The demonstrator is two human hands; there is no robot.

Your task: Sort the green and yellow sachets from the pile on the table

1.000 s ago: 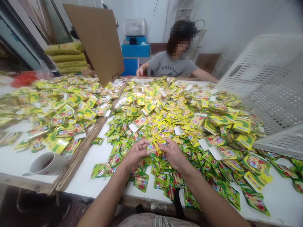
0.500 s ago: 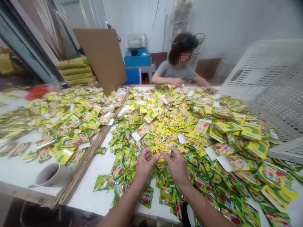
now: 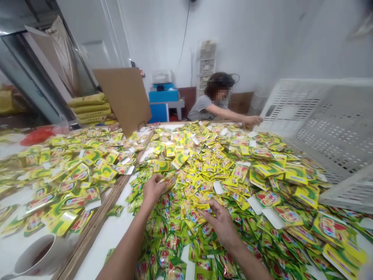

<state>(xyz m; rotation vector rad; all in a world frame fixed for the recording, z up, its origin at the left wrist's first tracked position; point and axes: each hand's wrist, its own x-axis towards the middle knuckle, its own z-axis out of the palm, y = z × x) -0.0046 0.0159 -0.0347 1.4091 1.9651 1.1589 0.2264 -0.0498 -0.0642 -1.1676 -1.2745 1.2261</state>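
My left hand [image 3: 153, 190] is reached out to the left over the heap, thumb and fingers closed on the near edge of a small printed carton [image 3: 169, 181]. My right hand [image 3: 220, 221] hovers lower and to the right, its thumb and fingers pinching a thin yellow sachet [image 3: 204, 206] seen nearly edge-on. Beneath both hands spread many glossy green sachets [image 3: 171, 243] with red prints. Yellow sachets [image 3: 208, 167] lie heaped just beyond. Flattish yellow-green cartons [image 3: 295, 174], some with white flaps raised, are piled on the right.
A wooden strip [image 3: 112, 200] divides the white table; more cartons [image 3: 93, 155] cover its left part. A mug [image 3: 43, 254] of dark liquid stands front left. At right a white perforated crate [image 3: 291, 105] lies tipped. Across the table, a person [image 3: 204, 107] stretches an arm toward it.
My hands have come apart: the left moved up-left and took hold of a carton, while the right keeps the yellow sachet. The person opposite leaned and reached toward the crate. My view tilted up.
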